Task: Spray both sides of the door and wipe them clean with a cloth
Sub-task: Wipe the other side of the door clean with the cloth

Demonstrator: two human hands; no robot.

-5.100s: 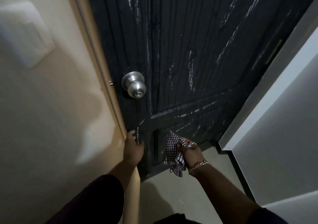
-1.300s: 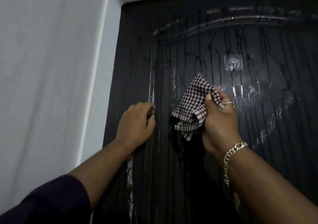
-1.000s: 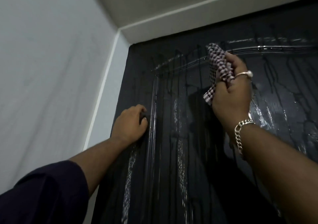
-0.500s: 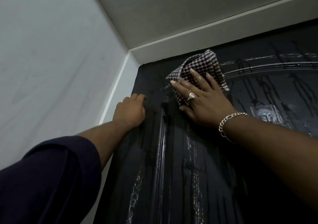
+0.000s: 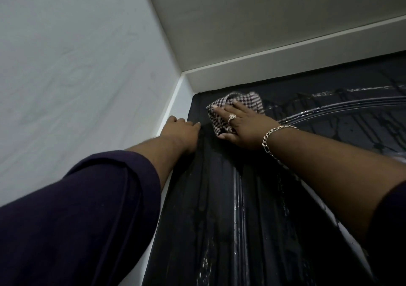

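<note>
To my left runs the pale grey wall (image 5: 77,70), meeting the off-white ceiling (image 5: 263,10) in the upper corner, with a narrow white door frame (image 5: 175,101) between the wall and the door. My dark purple sleeve (image 5: 87,208) fills the lower left, and from it my forearm reaches up to my left hand (image 5: 181,131), which rests against the left edge of the door right where it meets the frame; its fingers lie together and loosely bent against that edge, with nothing held in them. The tall black panelled wooden door (image 5: 219,219) is glossy and wet, with dark drip trails and pale streaks running down its vertical grooves and raised moulding. Just right of my left hand, near the door's top left corner, my right hand (image 5: 241,127) presses the brown-and-white checked cloth (image 5: 222,112) flat against the door, fingers straight and slightly spread over the fabric, thumb lying along its lower edge. The cloth is bunched under my palm and its upper fold reaches close to the door's top edge. I wear a pale oval ring (image 5: 232,116) on one finger and a gold chain-link bracelet (image 5: 272,138) round my right wrist. Further right, an arched moulding (image 5: 340,107) curves across the upper panel, with more wet runs below it.
</note>
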